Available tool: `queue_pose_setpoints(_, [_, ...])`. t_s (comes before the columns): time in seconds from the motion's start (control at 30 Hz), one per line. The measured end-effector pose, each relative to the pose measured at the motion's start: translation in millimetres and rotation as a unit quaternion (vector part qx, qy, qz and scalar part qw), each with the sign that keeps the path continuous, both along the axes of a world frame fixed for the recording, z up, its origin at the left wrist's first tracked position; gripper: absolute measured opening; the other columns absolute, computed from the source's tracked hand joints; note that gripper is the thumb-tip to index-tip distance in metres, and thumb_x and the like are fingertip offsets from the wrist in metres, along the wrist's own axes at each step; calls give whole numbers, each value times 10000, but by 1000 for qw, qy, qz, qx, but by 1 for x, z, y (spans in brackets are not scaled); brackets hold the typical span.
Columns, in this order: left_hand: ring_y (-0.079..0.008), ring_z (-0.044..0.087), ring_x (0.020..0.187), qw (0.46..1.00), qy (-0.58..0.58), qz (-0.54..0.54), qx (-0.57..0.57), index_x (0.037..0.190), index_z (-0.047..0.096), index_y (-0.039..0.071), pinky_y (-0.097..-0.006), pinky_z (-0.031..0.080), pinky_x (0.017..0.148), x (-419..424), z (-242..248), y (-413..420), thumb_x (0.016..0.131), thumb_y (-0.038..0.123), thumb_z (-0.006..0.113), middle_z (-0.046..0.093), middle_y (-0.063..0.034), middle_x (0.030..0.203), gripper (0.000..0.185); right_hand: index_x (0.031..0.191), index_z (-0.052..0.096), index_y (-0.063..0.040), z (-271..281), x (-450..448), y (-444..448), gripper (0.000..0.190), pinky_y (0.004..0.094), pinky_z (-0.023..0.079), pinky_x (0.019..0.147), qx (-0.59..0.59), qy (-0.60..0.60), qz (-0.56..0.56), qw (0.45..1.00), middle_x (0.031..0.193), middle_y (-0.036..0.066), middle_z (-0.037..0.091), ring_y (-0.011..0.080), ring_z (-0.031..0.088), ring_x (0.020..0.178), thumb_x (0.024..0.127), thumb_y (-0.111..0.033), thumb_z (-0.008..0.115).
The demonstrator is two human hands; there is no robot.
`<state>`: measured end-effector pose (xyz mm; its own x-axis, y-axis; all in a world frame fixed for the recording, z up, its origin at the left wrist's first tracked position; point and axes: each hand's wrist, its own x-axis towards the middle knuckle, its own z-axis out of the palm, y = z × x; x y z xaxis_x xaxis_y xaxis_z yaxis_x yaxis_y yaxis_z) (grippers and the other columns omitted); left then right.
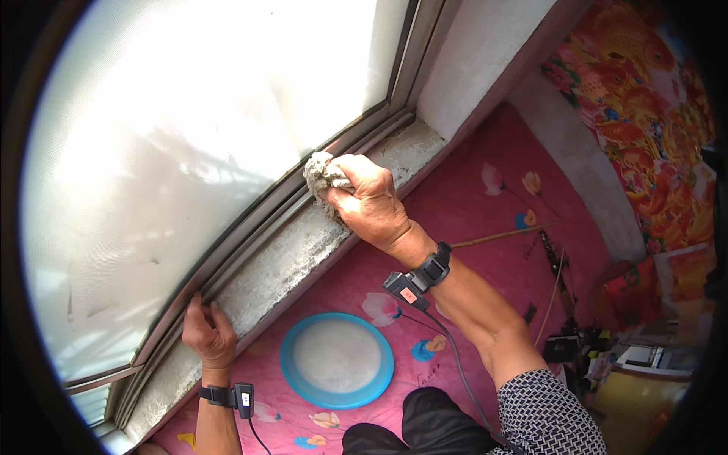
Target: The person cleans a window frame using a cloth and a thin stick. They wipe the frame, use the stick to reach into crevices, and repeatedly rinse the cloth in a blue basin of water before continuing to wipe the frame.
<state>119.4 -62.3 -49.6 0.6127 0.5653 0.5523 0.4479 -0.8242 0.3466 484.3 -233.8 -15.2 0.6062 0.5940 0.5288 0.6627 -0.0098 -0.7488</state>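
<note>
My right hand [372, 202] grips a crumpled grey-white rag [322, 175] against the bottom rail of the window frame [273, 202], above the sill. The frame holds a large frosted glass pane [187, 159]. Farther down the same frame, my left hand [209, 334] rests with bent fingers at the rail and the sill's inner side; nothing is seen in it. The concrete windowsill [284, 256] is rough and stained, and runs diagonally beneath both hands. A light blue basin [287, 378] of cloudy, whitish water stands below the sill, between my forearms.
The basin sits on a pink floral bedspread [335, 290], by my dark-trousered knees [438, 421]. Cables trail from devices strapped to both wrists. A thin stick [503, 234] lies to the right, near a bowed string instrument [554, 259]. A bright goldfish poster [642, 114] covers the far wall.
</note>
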Motion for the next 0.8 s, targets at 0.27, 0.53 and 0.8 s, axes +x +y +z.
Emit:
queue_pose_setpoints(0.27, [-222,555,570,1000,-5,-17,21,1320,693,-73,-363,468,551,-2,0,2,946,-77,731,576,-83,710,376,1114,730,7,9,3,-19,216,301,588,814,-40,247,145,957,940,95,775,68,679,900,922,-49,813])
queue_pose_setpoints(0.53, [-219,554,568,1000,14,16,10,1316,685,-72,-368,468,550,0,-1,-1,942,-69,746,576,-78,696,379,1125,668,4,10,13,-33,221,325,591,819,68,253,74,962,953,82,758,102,689,904,957,-37,805])
queue_pose_setpoints(0.8, [-239,560,575,1000,6,-1,18,1337,672,-73,-389,469,558,3,4,-3,938,-68,740,569,-79,693,405,1148,653,34,114,91,-37,231,392,612,839,179,-1,-147,973,1012,130,791,221,757,906,1039,-132,772])
